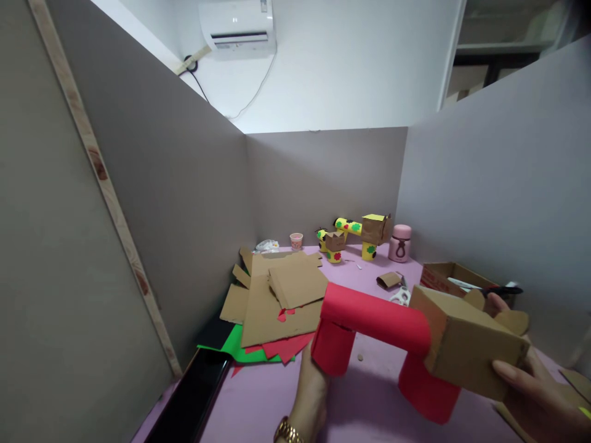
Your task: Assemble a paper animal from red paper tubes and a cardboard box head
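I hold up a red paper-tube animal model [373, 320] above the pink tabletop [258, 400]. It has a long red body, two red legs and a brown cardboard box head [466, 344] with cardboard ears. My left hand [309, 394] grips the left red leg from below; a gold watch sits on that wrist. My right hand [535, 394] is wrapped around the cardboard head from the right side.
A finished yellow model with coloured spots [360, 237] stands at the back, beside a pink flask [399, 243] and a small cup [296, 240]. Flat cardboard pieces [277, 295] lie over red and green paper at left. An open carton with scissors [457, 280] sits right. Grey partitions enclose the desk.
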The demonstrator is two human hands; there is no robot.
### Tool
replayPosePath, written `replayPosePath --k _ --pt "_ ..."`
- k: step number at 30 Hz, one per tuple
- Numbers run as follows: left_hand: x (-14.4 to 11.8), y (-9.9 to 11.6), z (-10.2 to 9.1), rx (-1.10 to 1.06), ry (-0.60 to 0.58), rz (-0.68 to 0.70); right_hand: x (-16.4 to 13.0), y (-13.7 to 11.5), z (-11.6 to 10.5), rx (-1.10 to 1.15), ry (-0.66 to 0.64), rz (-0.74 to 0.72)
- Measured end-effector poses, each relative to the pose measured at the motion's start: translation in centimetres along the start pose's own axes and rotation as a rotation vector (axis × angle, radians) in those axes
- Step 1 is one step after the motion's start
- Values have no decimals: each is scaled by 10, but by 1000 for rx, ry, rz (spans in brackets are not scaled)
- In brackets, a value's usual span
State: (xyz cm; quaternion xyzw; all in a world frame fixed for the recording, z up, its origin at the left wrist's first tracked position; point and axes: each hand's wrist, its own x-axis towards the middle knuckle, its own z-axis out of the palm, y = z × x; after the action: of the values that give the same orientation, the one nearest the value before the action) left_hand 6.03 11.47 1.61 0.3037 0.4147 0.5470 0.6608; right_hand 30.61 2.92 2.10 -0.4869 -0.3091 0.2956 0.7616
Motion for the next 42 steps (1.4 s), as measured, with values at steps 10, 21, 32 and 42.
replayPosePath --k 10,21,32,42 --pt "19 25 -26 -88 -416 -208 -2 -13 -1 48 8 4" --pt "4 13 -18 -483 -664 -742 0 1 -15 102 -73 32" --pt "5 13 -9 -512 -349 -541 -4 1 -13 6 -99 -3" --pt "9 4 -13 -516 -338 -502 -1 7 -23 -98 -129 -36"
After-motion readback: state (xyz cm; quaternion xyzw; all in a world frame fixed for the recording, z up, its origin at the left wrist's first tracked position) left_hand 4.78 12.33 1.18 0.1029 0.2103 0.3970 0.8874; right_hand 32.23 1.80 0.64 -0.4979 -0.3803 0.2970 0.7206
